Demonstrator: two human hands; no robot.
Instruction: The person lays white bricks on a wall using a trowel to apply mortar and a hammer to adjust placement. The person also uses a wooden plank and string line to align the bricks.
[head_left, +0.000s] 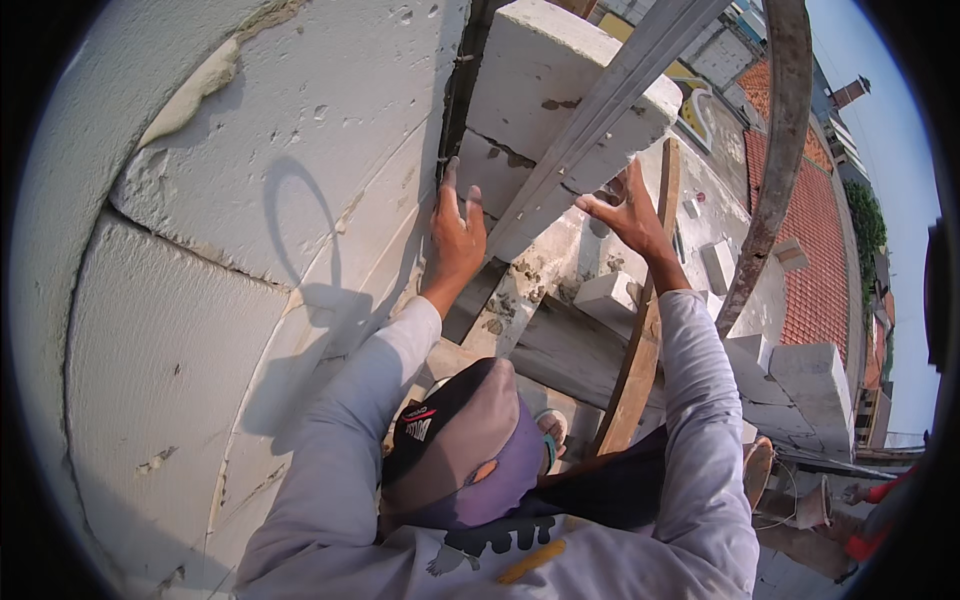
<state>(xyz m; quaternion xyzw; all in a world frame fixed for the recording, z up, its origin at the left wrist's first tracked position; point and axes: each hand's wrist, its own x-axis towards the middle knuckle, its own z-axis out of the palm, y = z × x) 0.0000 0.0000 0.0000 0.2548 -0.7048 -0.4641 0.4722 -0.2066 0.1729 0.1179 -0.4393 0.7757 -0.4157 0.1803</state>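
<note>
A stack of pale, mortar-jointed lightweight blocks (515, 85) stands ahead of me beside a white block wall. In front of it, a long grey metal straightedge (590, 130) slants upward to the right. My left hand (458, 240) is raised at the left side of the stack, fingers apart, with nothing visible in it. On the right, my right hand (635, 215) is by the stack's lower right edge, thumb spread from its fingers; some fingertips are partly hidden there. Whether either hand touches the blocks, I cannot tell.
The block wall (200, 250) rises close on my left. A wooden plank (640, 350) and a curved-looking metal bar (785, 150) run upward on the right. Loose blocks (795, 380) stand below. A cap (460, 440) shows before my torso. Another person's red sleeve (885, 490) is at lower right.
</note>
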